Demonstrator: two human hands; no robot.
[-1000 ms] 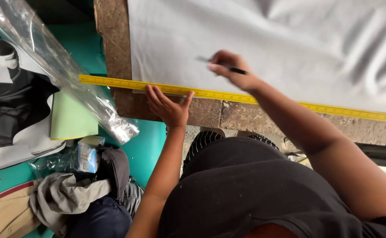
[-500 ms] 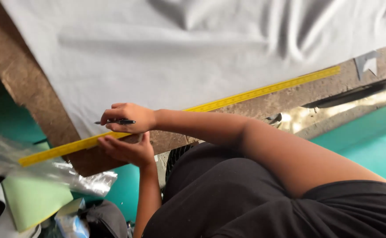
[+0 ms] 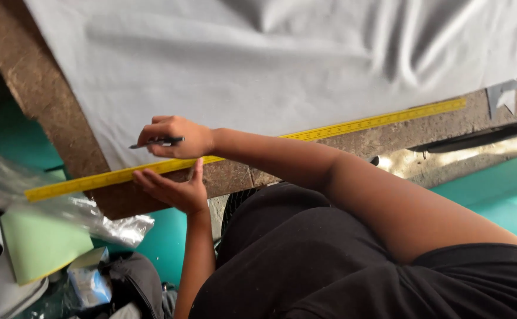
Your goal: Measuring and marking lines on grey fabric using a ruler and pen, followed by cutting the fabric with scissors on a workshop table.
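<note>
Yellow ruler (image 3: 353, 125) lies slantwise along the near edge of the grey fabric (image 3: 282, 59) on the brown surface (image 3: 46, 100); left hand (image 3: 173, 190) presses it from below, fingers spread flat. Right hand (image 3: 178, 137), fingers closed on a dark pen (image 3: 155, 142), has the tip at the fabric just above the ruler. No drawn line shows on the fabric, so marking looks barely begun.

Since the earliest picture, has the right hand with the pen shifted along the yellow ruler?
Yes. The right hand went leftward along the yellow ruler, from right of the left hand to directly above it.
</note>
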